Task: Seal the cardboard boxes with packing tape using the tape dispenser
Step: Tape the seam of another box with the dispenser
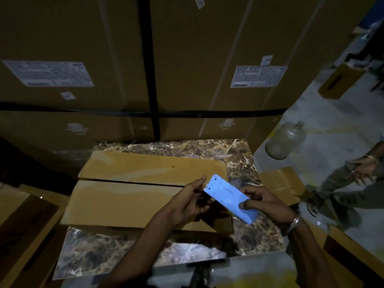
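A brown cardboard box point(133, 196) is lying on the marble table point(116, 246), its two flaps meeting at an untaped seam. Above its right end, the left hand point(187, 202) is pinching a light-blue flat object point(228, 200) that the right hand point(261, 202) is gripping, thumb pressing its face.

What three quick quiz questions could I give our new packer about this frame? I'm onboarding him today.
1. True or false: the seam between the flaps of the cardboard box on the marble table is already taped.
2. Which hands hold the light blue flat object? A) left only B) right only C) both
3. What stands on the floor right of the table?

Key:
1. False; the seam shows bare.
2. C; the left hand holds its far end, the right hand its near end.
3. A clear plastic jug.
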The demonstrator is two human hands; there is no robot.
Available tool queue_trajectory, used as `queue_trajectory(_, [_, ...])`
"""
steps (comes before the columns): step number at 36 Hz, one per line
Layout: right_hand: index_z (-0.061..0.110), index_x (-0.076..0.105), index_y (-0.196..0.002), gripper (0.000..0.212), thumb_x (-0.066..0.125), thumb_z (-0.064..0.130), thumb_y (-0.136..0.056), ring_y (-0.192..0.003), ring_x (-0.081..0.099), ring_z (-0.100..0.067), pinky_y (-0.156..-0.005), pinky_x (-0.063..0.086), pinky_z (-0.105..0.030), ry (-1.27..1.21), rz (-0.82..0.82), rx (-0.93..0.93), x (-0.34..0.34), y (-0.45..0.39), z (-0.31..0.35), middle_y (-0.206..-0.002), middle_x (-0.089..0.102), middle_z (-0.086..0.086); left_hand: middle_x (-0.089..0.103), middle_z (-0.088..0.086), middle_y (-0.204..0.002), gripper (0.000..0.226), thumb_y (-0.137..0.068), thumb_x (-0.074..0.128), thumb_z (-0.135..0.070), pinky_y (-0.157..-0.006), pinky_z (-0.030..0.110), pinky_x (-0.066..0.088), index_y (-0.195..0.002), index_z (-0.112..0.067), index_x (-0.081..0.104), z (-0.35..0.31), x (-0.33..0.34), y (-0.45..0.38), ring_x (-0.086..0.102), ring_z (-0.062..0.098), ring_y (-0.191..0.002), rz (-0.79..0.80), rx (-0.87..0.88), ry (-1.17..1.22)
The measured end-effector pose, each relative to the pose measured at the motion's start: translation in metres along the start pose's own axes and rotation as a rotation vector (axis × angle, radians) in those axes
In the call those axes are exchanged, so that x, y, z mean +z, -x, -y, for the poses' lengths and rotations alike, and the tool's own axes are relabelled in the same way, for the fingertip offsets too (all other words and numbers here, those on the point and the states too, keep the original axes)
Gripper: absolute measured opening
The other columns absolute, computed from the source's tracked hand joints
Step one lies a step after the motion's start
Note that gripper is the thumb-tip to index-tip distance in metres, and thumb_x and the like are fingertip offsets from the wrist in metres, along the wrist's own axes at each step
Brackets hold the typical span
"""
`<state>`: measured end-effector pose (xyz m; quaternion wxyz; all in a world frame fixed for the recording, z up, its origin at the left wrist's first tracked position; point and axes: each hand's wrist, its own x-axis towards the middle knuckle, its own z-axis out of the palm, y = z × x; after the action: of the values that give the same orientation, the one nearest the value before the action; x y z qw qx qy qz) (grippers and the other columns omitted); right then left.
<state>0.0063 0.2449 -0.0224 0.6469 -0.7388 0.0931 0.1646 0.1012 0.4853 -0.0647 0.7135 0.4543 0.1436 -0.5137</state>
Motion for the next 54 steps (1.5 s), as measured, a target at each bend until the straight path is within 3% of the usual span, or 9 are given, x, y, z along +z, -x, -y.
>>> queue_trajectory(8, [-0.003,0.071,-0.110,0.048,0.082,0.035,-0.083,-0.092,0.060,-0.058,-0.077,0.048,-0.047,0.024,0.131,0.001,0.055,-0.042,0.016,-0.109,0.066,-0.033,0.074,0.004,-0.114,0.039,-0.093,0.074,-0.051,-0.114,0.046,0.046,-0.111,-0.017,0.079,-0.020,-0.072,0.041,0.071,0.020,-0.103,0.065,-0.003,0.043])
queue_trajectory(11, [0.000,0.071,-0.114,0.055,0.085,0.041,-0.081,-0.090,0.055,-0.065,-0.076,0.043,-0.049,0.033,0.179,0.007,0.075,-0.058,0.018,-0.112,0.064,-0.038,0.075,0.005,-0.122,0.041,-0.097,0.073,-0.042,-0.106,0.042,0.055,-0.126,-0.013,0.075,-0.025,-0.099,0.055,0.071,0.022,-0.112,0.019,0.024,0.028])
queue_trajectory(16, [-0.002,0.072,-0.115,0.040,0.076,0.024,-0.083,-0.089,0.065,-0.037,-0.076,0.043,-0.043,0.047,0.259,0.030,0.114,-0.087,0.026,-0.110,0.069,-0.033,0.078,0.009,-0.109,0.024,-0.102,0.065,-0.011,-0.077,0.029,0.062,-0.124,-0.005,0.073,-0.030,-0.139,0.073,0.075,0.016,-0.094,-0.111,0.103,-0.032])
queue_trajectory(28, [0.012,0.074,-0.092,0.019,0.075,0.031,-0.091,-0.079,0.060,-0.025,-0.071,0.039,-0.036,0.171,0.340,0.017,0.223,-0.170,0.055,-0.085,0.066,-0.008,0.078,0.009,-0.097,0.016,-0.101,0.064,-0.004,-0.077,0.030,0.064,-0.108,-0.008,0.078,-0.074,-0.263,0.114,0.074,0.013,-0.082,-0.270,0.172,-0.097])
queue_trajectory(34, [0.009,0.068,-0.081,0.039,0.075,0.047,-0.091,-0.068,0.060,-0.013,-0.064,0.044,-0.026,0.213,0.249,-0.062,0.283,-0.207,0.073,-0.075,0.065,0.003,0.078,0.014,-0.098,0.021,-0.099,0.065,0.000,-0.068,0.027,0.063,-0.097,-0.010,0.083,-0.107,-0.310,0.124,0.073,0.017,-0.083,-0.404,0.239,-0.174])
queue_trajectory(37, [0.003,0.067,-0.081,0.056,0.079,0.058,-0.084,-0.064,0.059,-0.013,-0.062,0.043,-0.028,0.267,0.185,-0.064,0.304,-0.224,0.080,-0.072,0.064,0.000,0.076,0.022,-0.089,0.023,-0.097,0.067,0.003,-0.058,0.030,0.057,-0.086,-0.007,0.084,-0.123,-0.333,0.126,0.065,0.027,-0.071,-0.450,0.281,-0.249])
queue_trajectory(42, [0.007,0.071,-0.082,0.061,0.082,0.067,-0.077,-0.066,0.063,-0.014,-0.063,0.045,-0.032,0.359,0.197,-0.052,0.319,-0.241,0.086,-0.073,0.067,-0.001,0.078,0.025,-0.105,0.018,-0.094,0.064,0.009,-0.064,0.029,0.061,-0.101,0.001,0.079,-0.136,-0.364,0.124,0.078,0.024,-0.081,-0.499,0.263,-0.263])
queue_trajectory(49, [0.012,0.074,-0.084,0.062,0.076,0.074,-0.077,-0.074,0.068,-0.028,-0.062,0.044,-0.031,0.506,0.127,-0.111,0.326,-0.257,0.085,-0.084,0.071,-0.012,0.079,0.022,-0.090,0.022,-0.088,0.061,0.013,-0.061,0.030,0.061,-0.099,0.006,0.079,-0.134,-0.359,0.118,0.076,0.028,-0.077,-0.587,0.287,-0.180])
queue_trajectory(54, [0.010,0.069,-0.075,0.056,0.075,0.066,-0.083,-0.061,0.059,-0.018,-0.059,0.040,-0.031,0.557,0.097,-0.151,0.313,-0.261,0.080,-0.070,0.063,-0.011,0.067,0.012,-0.067,0.013,-0.092,0.067,0.005,-0.052,0.025,0.053,-0.084,0.003,0.076,-0.128,-0.383,0.117,0.062,0.020,-0.061,-0.681,0.316,-0.169])
